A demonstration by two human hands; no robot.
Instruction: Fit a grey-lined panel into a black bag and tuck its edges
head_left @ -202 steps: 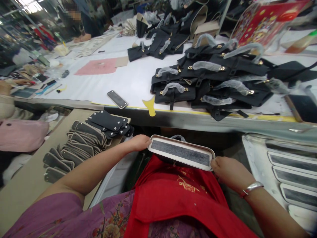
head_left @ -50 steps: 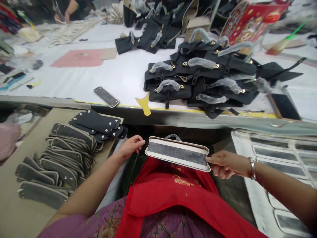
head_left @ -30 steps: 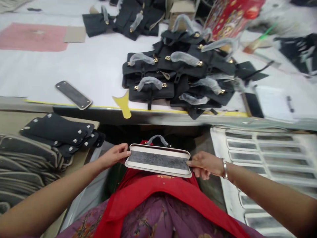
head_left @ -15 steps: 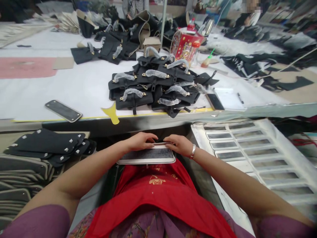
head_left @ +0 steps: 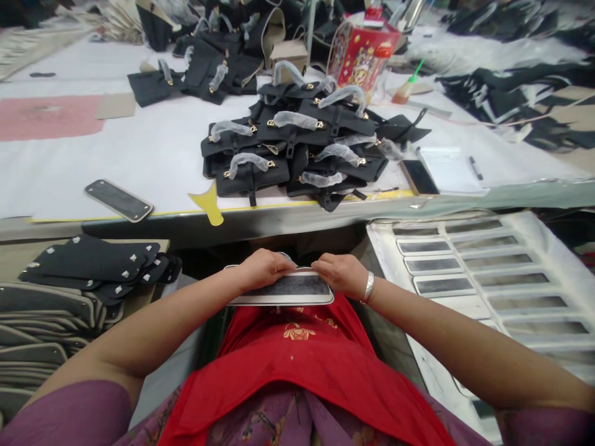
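A flat oblong bag-base panel (head_left: 283, 290), grey in the middle with a pale rim, lies across my lap over a red apron (head_left: 297, 365). My left hand (head_left: 261, 269) rests on its far left edge with the fingers curled down over the rim. My right hand (head_left: 340, 274), a silver bangle on the wrist, presses on the far right edge the same way. The fingertips of both hands nearly meet at the panel's far side. What lies under the panel is hidden.
A heap of black bags with wrapped handles (head_left: 297, 148) sits on the white table (head_left: 153, 155), beside a loose panel (head_left: 118, 200) and a yellow scraper (head_left: 207, 204). Stacked black panels (head_left: 93, 266) lie at left. A board of glued panels (head_left: 465, 266) stands at right.
My hands moved in from the ends of the panel to its far edge, close together. The panel tipped flatter on my lap. The view swung right and steadied.
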